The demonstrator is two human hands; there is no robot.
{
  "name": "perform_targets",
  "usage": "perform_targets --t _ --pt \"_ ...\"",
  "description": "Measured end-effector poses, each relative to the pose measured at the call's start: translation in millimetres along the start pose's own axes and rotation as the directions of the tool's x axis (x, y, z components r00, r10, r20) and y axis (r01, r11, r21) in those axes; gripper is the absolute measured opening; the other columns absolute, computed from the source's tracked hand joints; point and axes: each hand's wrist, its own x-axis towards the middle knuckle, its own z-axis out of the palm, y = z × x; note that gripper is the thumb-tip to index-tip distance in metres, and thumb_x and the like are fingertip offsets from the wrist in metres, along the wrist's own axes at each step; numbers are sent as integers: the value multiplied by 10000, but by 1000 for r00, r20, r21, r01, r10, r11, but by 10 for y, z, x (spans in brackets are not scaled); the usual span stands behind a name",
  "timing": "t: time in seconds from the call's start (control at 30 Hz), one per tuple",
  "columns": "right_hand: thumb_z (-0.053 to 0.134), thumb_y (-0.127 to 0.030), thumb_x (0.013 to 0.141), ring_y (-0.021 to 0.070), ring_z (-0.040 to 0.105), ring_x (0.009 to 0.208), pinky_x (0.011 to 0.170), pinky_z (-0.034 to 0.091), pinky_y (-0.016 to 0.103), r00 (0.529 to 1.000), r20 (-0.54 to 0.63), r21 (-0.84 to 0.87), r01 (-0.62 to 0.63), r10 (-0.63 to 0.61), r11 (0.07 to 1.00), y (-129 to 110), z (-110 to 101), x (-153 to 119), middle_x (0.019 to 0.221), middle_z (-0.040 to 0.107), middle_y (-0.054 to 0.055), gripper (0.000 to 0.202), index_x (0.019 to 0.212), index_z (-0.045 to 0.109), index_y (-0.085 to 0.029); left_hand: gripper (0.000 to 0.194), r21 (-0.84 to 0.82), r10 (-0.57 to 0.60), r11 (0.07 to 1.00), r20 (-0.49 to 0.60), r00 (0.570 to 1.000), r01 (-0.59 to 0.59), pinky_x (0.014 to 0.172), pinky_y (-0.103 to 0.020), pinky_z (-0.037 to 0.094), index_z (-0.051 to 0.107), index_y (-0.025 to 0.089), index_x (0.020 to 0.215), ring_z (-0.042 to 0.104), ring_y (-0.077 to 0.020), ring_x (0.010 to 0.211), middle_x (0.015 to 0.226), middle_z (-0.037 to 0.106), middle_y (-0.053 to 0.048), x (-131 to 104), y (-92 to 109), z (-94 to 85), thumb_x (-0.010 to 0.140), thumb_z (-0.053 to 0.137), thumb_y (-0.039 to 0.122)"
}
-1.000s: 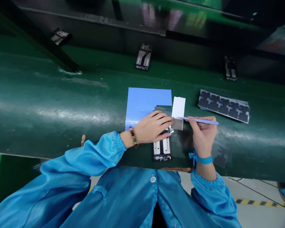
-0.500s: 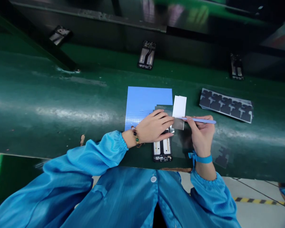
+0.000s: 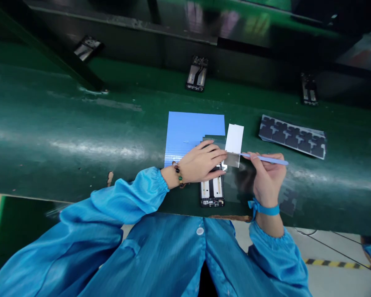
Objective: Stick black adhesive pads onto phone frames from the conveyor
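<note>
My left hand (image 3: 200,162) lies palm down, fingers stretched out, over the upper end of an opened phone (image 3: 211,193). Its fingertips rest at the edge of clear film pieces on a blue sheet (image 3: 194,123). In my right hand (image 3: 268,177) is a slim lavender stick-like tool (image 3: 272,160), pinched between thumb and fingers. The tool's thin tip points left at the lower part of a small stack of white cards (image 3: 234,138), beside a greyish see-through strip (image 3: 233,160). Whether the tip touches them I cannot tell. My left palm hides the phone's top.
Sheets of black die-cut stickers (image 3: 292,136) lie stacked at the right. Farther back on the green bench (image 3: 126,123) are more opened phones, one in the middle (image 3: 197,74), one at the right (image 3: 309,88) and one at the left (image 3: 87,48). A dark post (image 3: 64,62) slants down at the left.
My right hand has drawn slightly to the right with the lavender tool, its tip now farther from my left fingers. My left hand keeps its place over the phone. The view has shifted slightly.
</note>
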Motion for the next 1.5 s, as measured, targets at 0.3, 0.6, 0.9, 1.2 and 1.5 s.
perform_targets --t 0.3,0.6,0.9,1.2,1.5 --pt "855 -308 847 246 805 893 1212 409 658 961 225 -115 -136 159 984 -130 -299 -1257 814 776 -20 344 903 518 -264 182 -263 244 935 -7 970 -237 1096 -386 519 719 197 916 672 -199 1072 1127 750 -54 -579 311 -291 1011 648 334" --pt "834 -285 867 239 791 939 1219 383 631 961 251 -171 -71 113 983 -62 -238 -1344 882 786 -2 293 923 547 -262 160 -231 230 945 -39 972 -233 1062 -350 526 729 214 909 699 -154 1034 1015 767 -19 -760 474 -234 1032 636 255" --pt "842 -293 857 246 795 941 1210 407 629 953 275 -197 -76 129 978 -83 -245 -1356 902 789 9 299 922 552 -258 200 -165 210 962 -66 976 -218 1035 -355 540 741 206 929 707 -148 985 995 776 -13 -748 513 -220 1055 598 265" --pt "886 -293 804 242 817 939 1159 522 598 993 -103 -48 52 -57 997 -5 -335 -836 949 794 8 405 976 519 -267 116 -78 187 978 -68 980 -192 1096 -366 560 770 189 1008 712 -183 1123 1115 785 -58 -1035 765 -167 1008 693 277" --pt "888 -314 806 250 816 1025 1154 544 568 978 -205 -17 34 -37 999 102 -375 -763 968 806 7 403 981 529 -260 177 -42 172 981 -265 949 -189 789 -298 595 707 266 917 707 -129 860 885 760 38 -858 434 -830 1051 594 245"
